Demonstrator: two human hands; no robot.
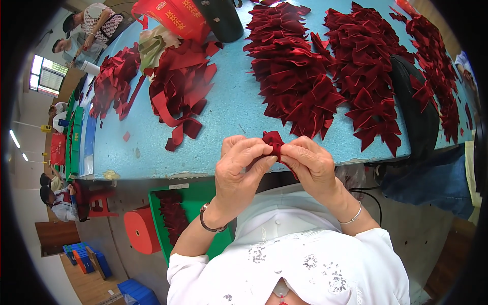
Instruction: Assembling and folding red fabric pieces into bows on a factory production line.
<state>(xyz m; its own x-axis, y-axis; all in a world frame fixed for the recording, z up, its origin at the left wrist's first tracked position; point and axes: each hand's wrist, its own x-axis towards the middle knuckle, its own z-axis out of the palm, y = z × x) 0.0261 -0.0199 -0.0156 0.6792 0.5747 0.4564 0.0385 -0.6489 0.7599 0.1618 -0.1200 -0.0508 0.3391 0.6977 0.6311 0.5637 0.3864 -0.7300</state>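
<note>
Between my hands, just off the table's front edge, is a dark red velvet bow (273, 141). My left hand (243, 163) pinches it from the left with thumb and forefinger. From the other side my right hand (310, 163) grips it with closed fingertips; part of the bow hangs below these fingers. Much of its middle is hidden behind the fingertips. Ahead of my hands lie rows of finished red bows (292, 66), with another row (363, 76) to their right. A loose heap of red ribbon strips (180, 84) lies to the left.
The blue table (234, 101) also bears a dark bottle (219, 20), a red bag (170, 18) and more ribbon (116, 81). A black bag (414, 112) sits at the right edge. Below are a green crate (195, 198) and a red roll (141, 230). Other people work at the left.
</note>
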